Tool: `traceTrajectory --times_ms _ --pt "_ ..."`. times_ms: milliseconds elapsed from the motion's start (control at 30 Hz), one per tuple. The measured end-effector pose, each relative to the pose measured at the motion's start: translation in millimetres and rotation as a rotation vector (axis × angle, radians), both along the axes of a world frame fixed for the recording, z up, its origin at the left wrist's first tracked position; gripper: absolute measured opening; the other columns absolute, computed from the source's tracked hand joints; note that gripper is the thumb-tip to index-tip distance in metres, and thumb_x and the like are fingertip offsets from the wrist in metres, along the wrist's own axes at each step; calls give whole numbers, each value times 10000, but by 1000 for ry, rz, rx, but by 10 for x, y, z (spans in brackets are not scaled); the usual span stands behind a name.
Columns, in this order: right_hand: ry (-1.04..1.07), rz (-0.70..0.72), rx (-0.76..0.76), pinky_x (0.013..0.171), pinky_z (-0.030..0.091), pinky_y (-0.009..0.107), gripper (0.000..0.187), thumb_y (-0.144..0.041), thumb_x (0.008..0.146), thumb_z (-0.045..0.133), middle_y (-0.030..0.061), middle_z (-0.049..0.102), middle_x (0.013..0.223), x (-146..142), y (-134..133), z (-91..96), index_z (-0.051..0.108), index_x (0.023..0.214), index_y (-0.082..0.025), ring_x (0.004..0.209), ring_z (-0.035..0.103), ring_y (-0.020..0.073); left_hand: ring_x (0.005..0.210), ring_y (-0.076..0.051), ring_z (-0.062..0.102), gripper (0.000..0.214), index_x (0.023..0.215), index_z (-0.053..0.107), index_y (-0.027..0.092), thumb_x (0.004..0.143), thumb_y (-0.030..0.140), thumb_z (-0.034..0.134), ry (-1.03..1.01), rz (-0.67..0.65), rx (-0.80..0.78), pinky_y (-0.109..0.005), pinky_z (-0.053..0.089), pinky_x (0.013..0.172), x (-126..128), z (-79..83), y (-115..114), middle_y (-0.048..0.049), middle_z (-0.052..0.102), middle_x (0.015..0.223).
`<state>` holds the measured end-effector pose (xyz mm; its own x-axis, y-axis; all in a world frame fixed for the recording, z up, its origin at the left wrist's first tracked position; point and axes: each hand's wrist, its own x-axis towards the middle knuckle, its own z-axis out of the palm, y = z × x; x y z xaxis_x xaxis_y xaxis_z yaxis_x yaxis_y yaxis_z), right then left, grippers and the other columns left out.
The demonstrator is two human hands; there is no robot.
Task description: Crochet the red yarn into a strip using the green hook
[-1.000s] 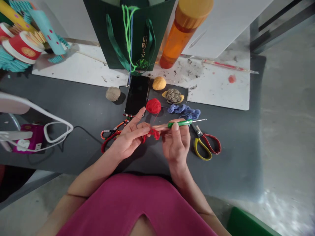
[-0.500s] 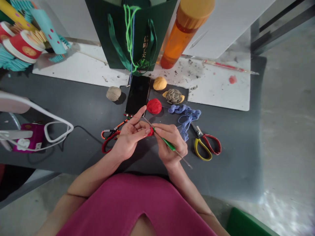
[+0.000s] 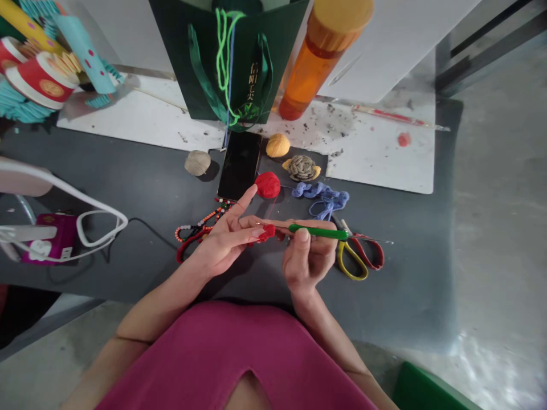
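Between thumb and fingers, my left hand (image 3: pixel 228 236) pinches a small red crochet piece (image 3: pixel 267 232), its index finger stretched towards the ball of red yarn (image 3: pixel 268 185). A thin red strand runs from that ball down to the work. My right hand (image 3: pixel 308 256) is closed around the green handle of a crochet hook (image 3: pixel 318 231). The hook lies nearly level, its thin tip pointing left at the red piece; whether it sits in a stitch I cannot tell. Blue crochet work (image 3: pixel 322 199) lies just beyond my right hand, close to scissors (image 3: pixel 356 253) with red and yellow handles.
A black phone (image 3: pixel 240 165), a beige yarn ball (image 3: pixel 197 163), a yellow yarn ball (image 3: pixel 277 145) and a grey crocheted flower (image 3: pixel 302 168) lie ahead. A dark green bag (image 3: pixel 171 45) and an orange bottle (image 3: pixel 314 62) stand behind. Beaded strings (image 3: pixel 192 230) lie by my left wrist.
My right hand has turned and shifted slightly right, swinging the hook from a steep slant to nearly level. The left hand still holds the red piece, its index finger slightly farther right.
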<state>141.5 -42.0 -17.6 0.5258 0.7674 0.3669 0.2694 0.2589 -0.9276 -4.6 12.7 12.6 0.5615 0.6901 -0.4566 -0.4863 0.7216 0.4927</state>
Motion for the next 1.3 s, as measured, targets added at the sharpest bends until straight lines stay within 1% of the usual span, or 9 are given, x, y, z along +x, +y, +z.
traceTrajectory --times_ms 133,233,500,600,733,867,1067,1200,1300 --pt "6 4 -52 534 591 339 214 -413 1068 574 56 695 957 24 -23 29 726 989 -285 668 691 169 757 -95 668 987 1615 502 259 736 166 939 0 -20 18 -216 463 718 -31 -36 13 44 779 821" --pt "176 69 -117 532 594 356 170 -444 1053 593 62 708 978 32 -19 45 685 1031 -302 706 740 199 741 -97 665 845 1535 602 238 755 162 917 -39 -46 20 -226 485 767 -44 -87 23 47 755 766" --pt "631 333 -292 695 651 432 235 -558 1009 605 -19 713 623 46 85 87 594 964 -327 798 820 278 764 -100 677 657 1348 760 264 718 208 936 -148 -153 18 -224 514 786 -28 -136 40 25 758 801" --pt "754 396 -328 719 652 401 274 -571 945 710 -27 743 662 -22 96 81 611 940 -316 805 815 250 726 -84 619 662 1389 738 295 757 189 905 3 -66 178 -212 487 722 -8 -87 14 38 723 807" --pt "787 363 -266 784 656 381 305 -533 844 852 -23 780 825 -98 95 24 666 900 -299 818 793 203 717 -78 564 755 1472 675 343 769 175 893 195 66 405 -212 495 729 6 -80 -22 59 667 801" --pt "777 289 -258 781 644 359 294 -511 830 870 -32 768 861 -86 115 -23 686 900 -293 774 759 172 783 -103 601 792 1522 631 333 786 270 916 294 72 480 -230 529 781 15 -117 -17 33 689 848" --pt "737 331 -254 667 585 306 314 -540 833 853 -28 751 791 -112 149 -9 695 896 -276 701 699 156 590 -90 460 692 1594 548 289 963 494 746 418 101 674 -206 452 574 38 -167 -6 65 549 682" --pt "711 342 -237 632 568 293 430 -652 822 814 -19 747 813 -130 138 -12 710 975 -264 671 662 144 600 -111 496 652 1634 485 288 1024 414 675 615 214 944 -229 458 570 43 -221 -71 25 662 746" --pt "703 416 -313 552 534 266 470 -646 739 889 -53 699 698 -122 145 -29 692 896 -250 550 596 113 661 -131 547 593 1605 526 280 1032 369 651 725 310 1108 -249 497 643 45 -235 -96 -3 720 799"
